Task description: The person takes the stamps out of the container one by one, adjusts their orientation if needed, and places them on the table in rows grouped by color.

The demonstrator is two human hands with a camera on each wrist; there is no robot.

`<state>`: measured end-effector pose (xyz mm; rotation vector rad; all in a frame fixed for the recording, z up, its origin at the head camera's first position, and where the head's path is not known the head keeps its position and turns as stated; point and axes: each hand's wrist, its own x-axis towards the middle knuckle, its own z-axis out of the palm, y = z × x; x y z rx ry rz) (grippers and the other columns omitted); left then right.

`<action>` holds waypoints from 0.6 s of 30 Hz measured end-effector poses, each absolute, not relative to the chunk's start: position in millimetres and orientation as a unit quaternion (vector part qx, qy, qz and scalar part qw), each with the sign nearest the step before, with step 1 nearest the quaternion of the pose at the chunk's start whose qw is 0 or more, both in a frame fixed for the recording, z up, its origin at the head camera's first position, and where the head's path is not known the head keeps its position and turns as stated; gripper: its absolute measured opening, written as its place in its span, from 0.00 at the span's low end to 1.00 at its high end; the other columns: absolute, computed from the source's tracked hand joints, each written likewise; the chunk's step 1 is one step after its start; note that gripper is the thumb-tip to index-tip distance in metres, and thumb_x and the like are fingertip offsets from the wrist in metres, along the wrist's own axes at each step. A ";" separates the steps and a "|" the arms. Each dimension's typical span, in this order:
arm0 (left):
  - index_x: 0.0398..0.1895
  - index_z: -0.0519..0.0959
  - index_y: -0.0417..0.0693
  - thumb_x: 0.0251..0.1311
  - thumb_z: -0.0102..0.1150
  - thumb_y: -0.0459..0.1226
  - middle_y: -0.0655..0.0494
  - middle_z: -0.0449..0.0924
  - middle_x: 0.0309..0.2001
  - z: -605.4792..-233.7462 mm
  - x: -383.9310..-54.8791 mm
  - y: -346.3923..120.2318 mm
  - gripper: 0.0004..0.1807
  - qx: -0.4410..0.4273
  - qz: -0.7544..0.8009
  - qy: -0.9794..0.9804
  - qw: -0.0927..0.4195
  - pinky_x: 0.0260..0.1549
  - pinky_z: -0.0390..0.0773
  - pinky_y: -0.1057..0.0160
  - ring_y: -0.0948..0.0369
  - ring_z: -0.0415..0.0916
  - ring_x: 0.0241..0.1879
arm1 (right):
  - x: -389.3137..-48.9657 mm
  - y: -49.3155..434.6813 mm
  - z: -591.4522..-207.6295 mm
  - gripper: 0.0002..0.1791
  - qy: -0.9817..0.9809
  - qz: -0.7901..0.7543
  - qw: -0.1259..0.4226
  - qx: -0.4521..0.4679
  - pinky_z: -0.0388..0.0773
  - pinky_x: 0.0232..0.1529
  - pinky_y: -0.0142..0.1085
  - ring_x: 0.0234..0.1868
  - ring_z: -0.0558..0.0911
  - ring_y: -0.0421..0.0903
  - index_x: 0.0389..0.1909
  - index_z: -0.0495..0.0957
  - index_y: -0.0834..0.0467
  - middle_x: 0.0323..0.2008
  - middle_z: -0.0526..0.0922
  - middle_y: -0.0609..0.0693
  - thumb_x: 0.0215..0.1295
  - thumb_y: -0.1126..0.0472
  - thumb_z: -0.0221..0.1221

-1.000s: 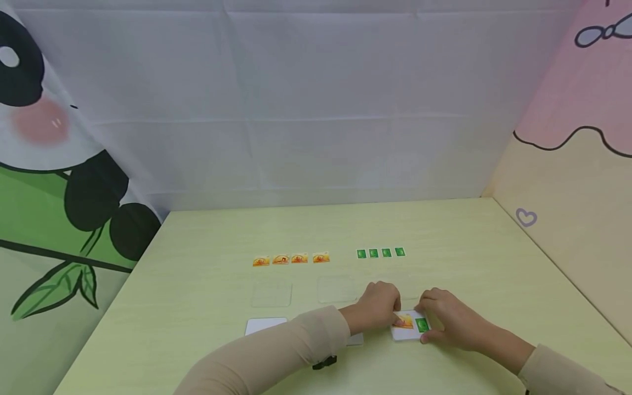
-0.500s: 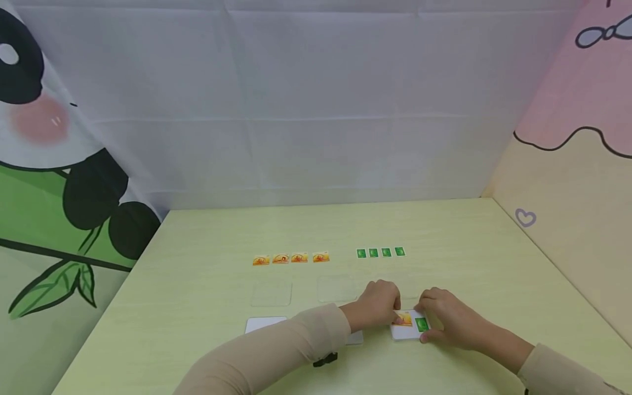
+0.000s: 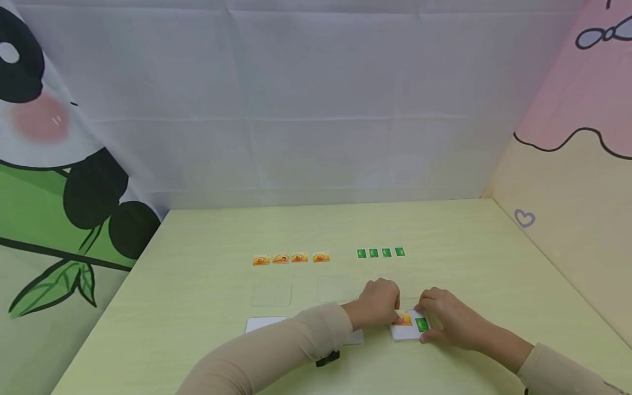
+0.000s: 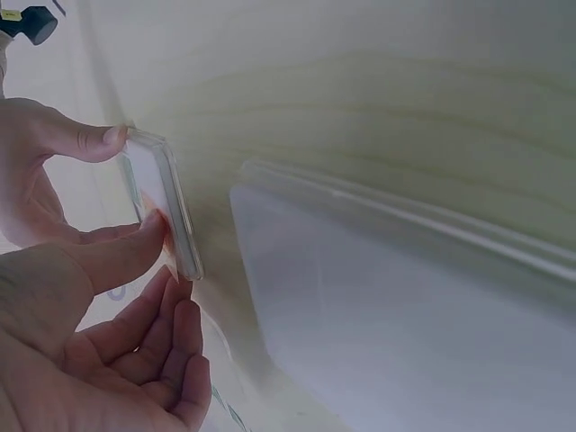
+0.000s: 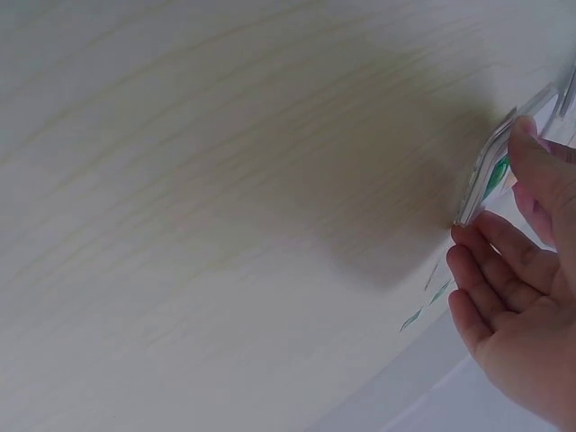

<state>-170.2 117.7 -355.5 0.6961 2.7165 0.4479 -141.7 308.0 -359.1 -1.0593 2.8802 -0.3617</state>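
A small flat white box (image 3: 402, 333) with clear edges lies on the table at right of centre. On its top are an orange sticker (image 3: 406, 319) and a green square sticker (image 3: 422, 325). My left hand (image 3: 379, 303) reaches over from the left; its thumb presses the orange sticker and its fingertips sit at the box's far edge, as the left wrist view shows. My right hand (image 3: 451, 321) grips the box's right end, thumb at the near edge, fingers at the far edge. In the right wrist view the fingers partly cover the box (image 5: 490, 171).
Two more white boxes (image 3: 265, 323) lie to the left, one mostly behind the left sleeve (image 3: 276, 351). Clear plastic lids (image 3: 271, 294) lie farther back. Behind those are a row of orange stickers (image 3: 281, 259) and a row of green stickers (image 3: 373, 253). A white cloth (image 3: 316, 109) hangs behind.
Almost nothing differs: both hands stay at the box, and the left hand and wrist shift only slightly.
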 end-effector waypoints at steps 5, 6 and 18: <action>0.21 0.79 0.51 0.47 0.74 0.44 0.64 0.75 0.21 -353.9 -170.6 118.5 0.12 0.230 0.163 0.946 0.160 0.24 0.65 0.72 0.67 0.67 0.22 | -142.1 308.0 -358.8 0.24 0.932 -0.114 0.026 -0.343 0.77 0.46 0.40 0.41 0.75 0.39 0.39 0.82 0.56 0.38 0.80 0.41 0.43 0.47 0.74; 0.21 0.79 0.51 0.47 0.74 0.44 0.64 0.75 0.21 -353.3 -170.7 118.5 0.12 0.229 0.164 0.946 0.162 0.24 0.65 0.72 0.67 0.67 0.22 | -142.2 307.9 -358.5 0.24 0.933 -0.113 0.027 -0.342 0.77 0.46 0.40 0.41 0.75 0.39 0.39 0.82 0.56 0.38 0.80 0.41 0.43 0.47 0.74; 0.18 0.75 0.51 0.47 0.73 0.39 0.63 0.71 0.20 -350.2 -172.6 117.6 0.14 0.211 0.211 0.936 0.185 0.23 0.64 0.72 0.66 0.67 0.22 | -142.2 307.7 -356.7 0.25 0.934 -0.112 0.030 -0.339 0.77 0.45 0.40 0.40 0.74 0.38 0.39 0.82 0.57 0.37 0.80 0.41 0.42 0.47 0.75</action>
